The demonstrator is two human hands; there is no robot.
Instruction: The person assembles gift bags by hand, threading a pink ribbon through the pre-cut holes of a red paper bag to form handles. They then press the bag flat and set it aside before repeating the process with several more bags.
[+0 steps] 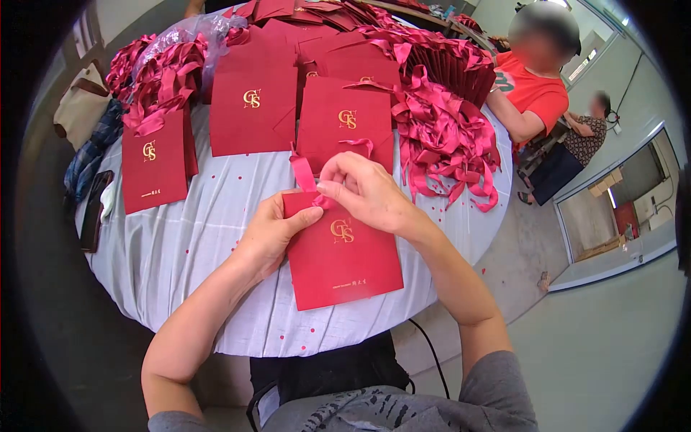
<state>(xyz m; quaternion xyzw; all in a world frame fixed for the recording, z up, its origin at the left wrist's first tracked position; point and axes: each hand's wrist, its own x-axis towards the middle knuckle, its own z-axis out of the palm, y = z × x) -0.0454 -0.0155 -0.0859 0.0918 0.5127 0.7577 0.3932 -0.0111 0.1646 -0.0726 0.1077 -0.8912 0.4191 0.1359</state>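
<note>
A red paper gift bag (345, 268) with gold lettering lies flat near the front of the round table. My left hand (268, 229) grips its top left corner, thumb pressed on the front by a pink ribbon (302, 173). Over the bag's top edge, my right hand (371, 193) is closed, thumb and forefinger pinched at the ribbon; the exact hold is partly hidden by the fingers. Just beyond lie more red bags (252, 124), and a heap of pink ribbons (450, 144) is to the right of my right hand.
A white cloth covers the table (216, 281), dotted with small red bits. On the left are a bag stack (152, 169), a dark phone-like object (96, 216) and a plastic bag (183, 36). A person in an orange-red shirt (533, 93) is at the right; another sits farther back.
</note>
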